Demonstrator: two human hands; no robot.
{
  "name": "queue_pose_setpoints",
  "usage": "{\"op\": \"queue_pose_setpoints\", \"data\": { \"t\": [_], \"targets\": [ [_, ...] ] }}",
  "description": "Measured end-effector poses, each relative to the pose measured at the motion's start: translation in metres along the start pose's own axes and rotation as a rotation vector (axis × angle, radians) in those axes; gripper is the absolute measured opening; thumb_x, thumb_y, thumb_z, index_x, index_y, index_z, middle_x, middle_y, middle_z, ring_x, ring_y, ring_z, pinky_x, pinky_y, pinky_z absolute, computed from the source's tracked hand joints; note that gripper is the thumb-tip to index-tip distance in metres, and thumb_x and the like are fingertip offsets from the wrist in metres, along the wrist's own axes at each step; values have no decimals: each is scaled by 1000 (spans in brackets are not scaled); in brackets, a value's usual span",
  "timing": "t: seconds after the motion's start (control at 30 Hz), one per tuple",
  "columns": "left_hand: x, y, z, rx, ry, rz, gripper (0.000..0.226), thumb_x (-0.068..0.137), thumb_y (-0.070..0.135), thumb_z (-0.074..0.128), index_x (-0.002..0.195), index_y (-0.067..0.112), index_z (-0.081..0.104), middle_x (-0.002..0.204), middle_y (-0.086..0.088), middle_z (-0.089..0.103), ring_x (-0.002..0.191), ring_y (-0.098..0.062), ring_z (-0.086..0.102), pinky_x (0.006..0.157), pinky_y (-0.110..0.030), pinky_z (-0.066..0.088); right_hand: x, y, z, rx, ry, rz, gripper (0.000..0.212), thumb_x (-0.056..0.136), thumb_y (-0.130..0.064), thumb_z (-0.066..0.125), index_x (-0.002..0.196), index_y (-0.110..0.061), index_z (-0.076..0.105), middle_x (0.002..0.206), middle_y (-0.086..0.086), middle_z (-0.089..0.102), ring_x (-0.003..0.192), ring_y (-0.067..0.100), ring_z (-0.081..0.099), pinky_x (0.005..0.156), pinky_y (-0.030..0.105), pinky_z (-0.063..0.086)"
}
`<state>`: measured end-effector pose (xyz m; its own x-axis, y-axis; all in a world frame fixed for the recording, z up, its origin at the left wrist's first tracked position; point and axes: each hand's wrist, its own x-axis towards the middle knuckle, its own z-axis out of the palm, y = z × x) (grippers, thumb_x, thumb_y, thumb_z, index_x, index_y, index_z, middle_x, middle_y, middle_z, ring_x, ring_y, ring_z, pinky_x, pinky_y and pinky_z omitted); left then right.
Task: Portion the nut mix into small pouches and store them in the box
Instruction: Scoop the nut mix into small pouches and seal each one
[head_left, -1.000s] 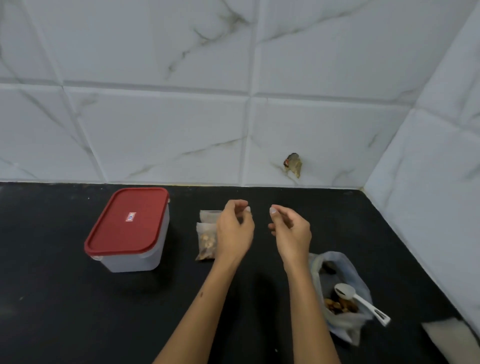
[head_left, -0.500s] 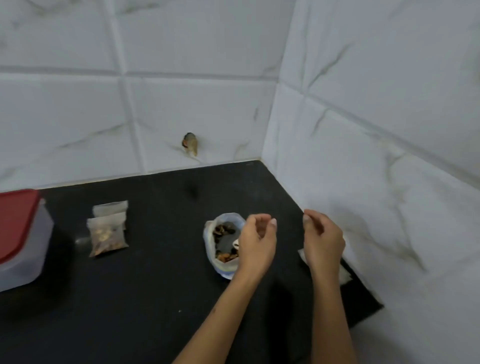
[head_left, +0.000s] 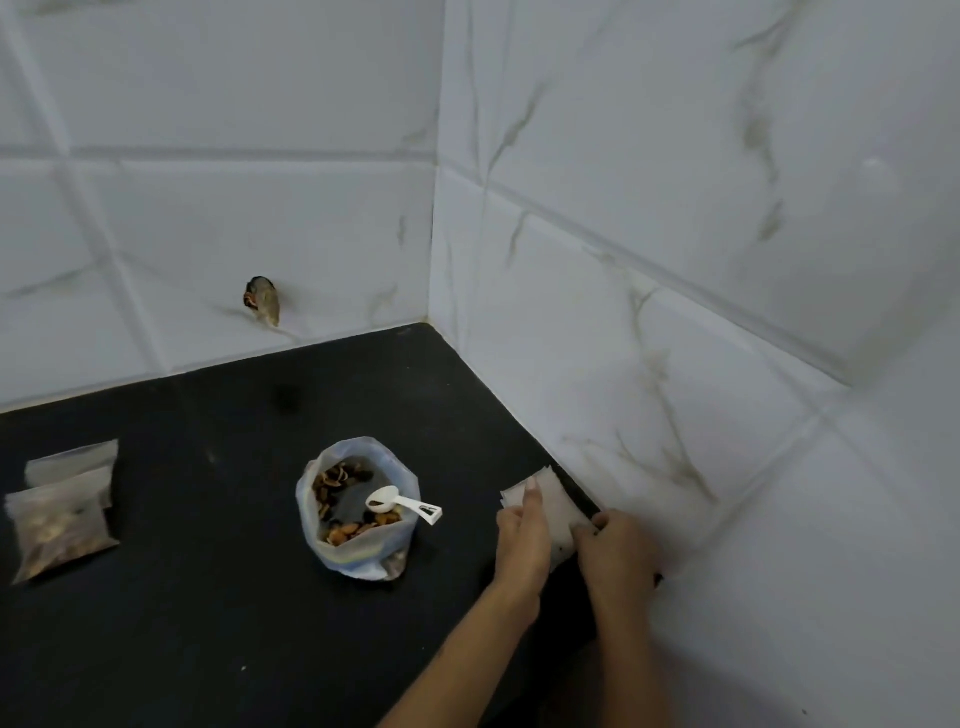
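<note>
Now, at lower right, we should peel one empty pouch (head_left: 558, 506) off the stack: left hand (head_left: 522, 540) presses it, right hand (head_left: 618, 556) pinches its edge.

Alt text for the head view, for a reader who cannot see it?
Both hands, left and right, rest on a stack of empty pouches by the tiled wall. An open bag of nuts holds a white scoop; filled pouches lie far left.
</note>
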<state>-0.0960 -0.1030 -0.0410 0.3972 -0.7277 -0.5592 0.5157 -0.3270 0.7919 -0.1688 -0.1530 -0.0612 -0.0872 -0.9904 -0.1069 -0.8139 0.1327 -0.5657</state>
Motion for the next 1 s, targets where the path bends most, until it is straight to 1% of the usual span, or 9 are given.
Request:
{"op": "queue_pose_setpoints", "data": {
  "t": [0.07, 0.2, 0.37, 0.47, 0.6, 0.73, 0.83, 0.93, 1.0],
  "targets": [
    [3, -2, 2, -23, 22, -4, 38, 98, 51, 37, 111, 16, 45, 92, -2, 52, 85, -15, 52, 95, -40, 49, 0, 1, 2, -1, 24, 9, 21, 87, -22, 62, 104, -11, 69, 106, 8, 69, 99, 27, 64, 76, 28, 49],
    [4, -2, 5, -50, 41, -10, 38, 99, 47, 39, 114, 13, 45, 83, 0, 47, 77, -13, 48, 89, -36, 48, 2, 1, 0, 22, 60, 22, 10, 87, -18, 63, 94, -17, 70, 100, 4, 69, 93, 25, 64, 65, 25, 40],
    [7, -2, 0, -41, 38, 19, 29, 99, 45, 40, 110, 19, 42, 109, -4, 56, 101, -19, 56, 82, -32, 46, 7, 1, -5, 149, 113, -52, 15, 89, -8, 57, 102, -10, 65, 103, 10, 68, 97, 29, 62, 76, 31, 46],
    [5, 1, -6, -56, 69, 98, 29, 95, 39, 52, 110, 14, 48, 110, -5, 58, 93, -14, 56, 73, -27, 44, 9, -7, -14, 181, 136, -144, 27, 91, -2, 50, 116, -5, 60, 113, 14, 63, 105, 30, 59, 85, 31, 43],
    [1, 16, -21, -109, 96, 268, 57, 85, 36, 69, 130, 16, 41, 124, 0, 50, 113, -13, 50, 87, -25, 39, 4, -25, -22, 347, 90, -287, 23, 94, -7, 51, 108, -14, 67, 107, 6, 64, 99, 20, 60, 86, 29, 48],
    [-3, 40, -52, -123, 138, 470, 76, 67, 39, 84, 128, 21, 41, 132, 4, 48, 123, -12, 47, 98, -26, 40, -17, -57, -26, 774, -170, -238, 21, 97, -8, 48, 93, -20, 65, 95, 2, 64, 88, 14, 60, 77, 28, 53],
    [-10, 56, -84, -95, 46, 544, 92, 49, 49, 89, 127, 21, 48, 129, 2, 58, 122, -12, 54, 108, -40, 41, -32, -83, -16, 1045, -470, -161, 21, 98, -5, 44, 102, -8, 64, 103, 11, 67, 95, 23, 63, 79, 33, 55],
    [-22, 65, -117, -65, -9, 623, 76, 54, 25, 90, 121, 15, 56, 111, -2, 67, 101, -6, 66, 85, -25, 54, -50, -106, 3, 1162, -730, -106, 19, 96, -1, 46, 100, -3, 64, 99, 16, 69, 91, 24, 66, 73, 33, 56],
    [-30, 70, -138, -19, 4, 693, 75, 52, 23, 91, 119, 12, 59, 108, -6, 69, 100, -14, 68, 78, -28, 57, -63, -120, 19, 1066, -842, -145, 17, 94, -2, 50, 98, -2, 66, 101, 19, 70, 91, 27, 67, 71, 33, 56]
  ]
}}
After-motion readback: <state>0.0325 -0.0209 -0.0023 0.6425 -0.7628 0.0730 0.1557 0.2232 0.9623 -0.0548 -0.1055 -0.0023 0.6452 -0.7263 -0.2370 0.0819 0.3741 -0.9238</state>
